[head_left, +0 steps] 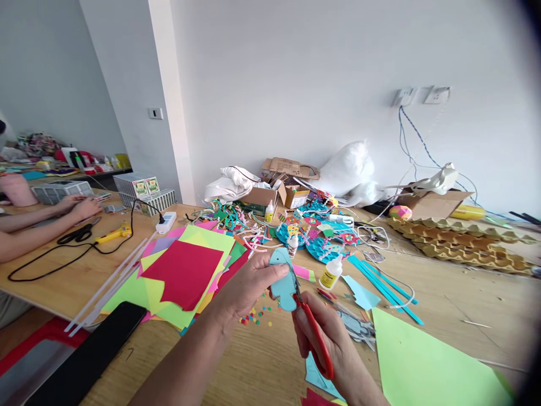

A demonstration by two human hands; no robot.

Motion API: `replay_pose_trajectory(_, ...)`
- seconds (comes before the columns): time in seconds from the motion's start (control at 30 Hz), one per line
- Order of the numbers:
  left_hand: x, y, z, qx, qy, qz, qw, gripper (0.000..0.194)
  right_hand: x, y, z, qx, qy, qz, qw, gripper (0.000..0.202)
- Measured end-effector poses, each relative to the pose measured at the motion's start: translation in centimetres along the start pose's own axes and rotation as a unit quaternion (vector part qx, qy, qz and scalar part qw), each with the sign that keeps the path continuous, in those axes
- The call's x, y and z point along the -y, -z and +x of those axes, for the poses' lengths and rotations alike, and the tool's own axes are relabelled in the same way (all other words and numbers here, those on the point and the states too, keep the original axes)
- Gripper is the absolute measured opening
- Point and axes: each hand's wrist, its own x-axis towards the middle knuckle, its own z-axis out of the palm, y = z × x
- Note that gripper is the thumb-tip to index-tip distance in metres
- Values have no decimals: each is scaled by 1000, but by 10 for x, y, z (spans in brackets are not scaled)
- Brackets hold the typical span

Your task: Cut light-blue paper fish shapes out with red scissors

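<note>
Between the thumb and fingers of my left hand (pixel 253 285) is a light blue paper fish cutout (pixel 282 288), raised above the table. My right hand (pixel 327 327) grips red-handled scissors (pixel 316 338), their blades at the right edge of the paper. How far the blades are apart is hard to make out. Below my right hand lie blue paper scraps (pixel 321 376). Small coloured paper dots (pixel 256 317) are scattered under the fish. Just beyond my hands stands a white glue bottle (pixel 331 273) with a yellow label.
Coloured paper sheets (pixel 186 273) lie stacked at left, near a black phone-like slab (pixel 91 355). A green sheet (pixel 435 355) and egg trays (pixel 460 245) are at right. Decorated blue crafts (pixel 325 245) and cardboard boxes (pixel 260 200) fill the back. Another person's hands (pixel 82 206) work at far left.
</note>
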Motion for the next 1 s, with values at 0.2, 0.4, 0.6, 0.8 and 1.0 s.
replay_pose_trajectory(0.2,-2,-4,0,-3,7,-5,1000,25,-6,1,0,35,13,64,997,45)
replay_pose_trajectory(0.4,0,-4,0,1,-2,42,999,29,-7,1,-1,22,10,71,997,46)
replay_pose_trajectory(0.6,2,-4,1,7,-6,45,999,29,-4,0,-2,13,-4,41,999,49)
replay_pose_trajectory(0.8,1,-4,0,-1,1,47,999,29,-1,0,-1,-6,-18,4,1000,48)
replay_pose_trajectory(1.0,-1,-3,-1,-9,7,61,998,27,-4,1,0,-6,-6,-8,1000,51)
